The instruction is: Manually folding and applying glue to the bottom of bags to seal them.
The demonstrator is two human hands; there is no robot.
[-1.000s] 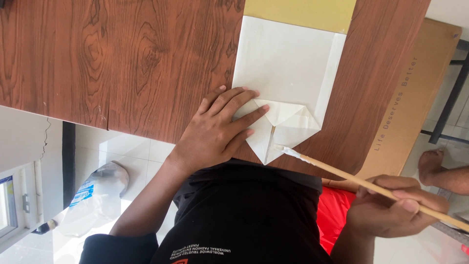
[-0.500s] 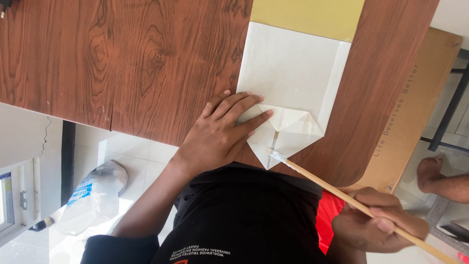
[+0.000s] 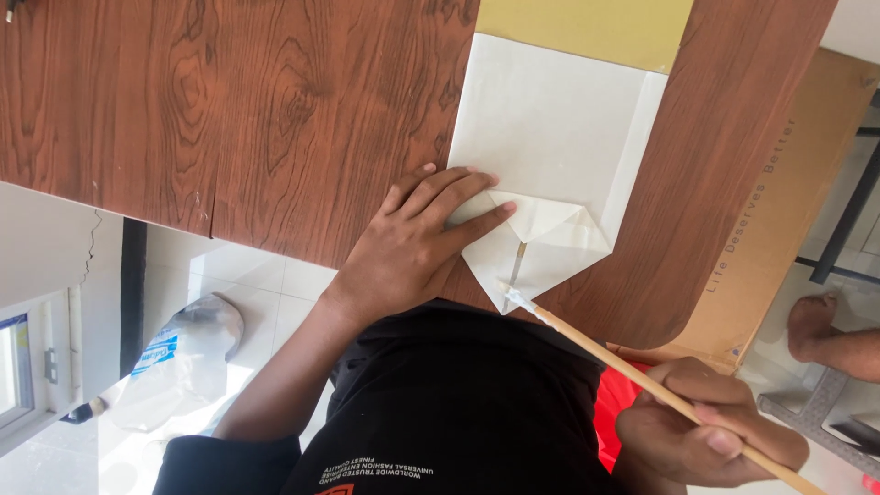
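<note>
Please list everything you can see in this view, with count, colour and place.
table: one, dark wood grain, fills the upper part
paper: one, white, folded to a point at the table's near edge
sheet: one, yellow, at the top, under the paper's far end
stick: one, pale wood, its tip on the paper's point
cardboard: one, brown, leaning at the table's right side
bag: one, clear plastic, on the tiled floor, lower left
foot: one, another person's, right edge
left hand: flat on the paper's folded part
right hand: grip closed on the stick, lower right
</note>
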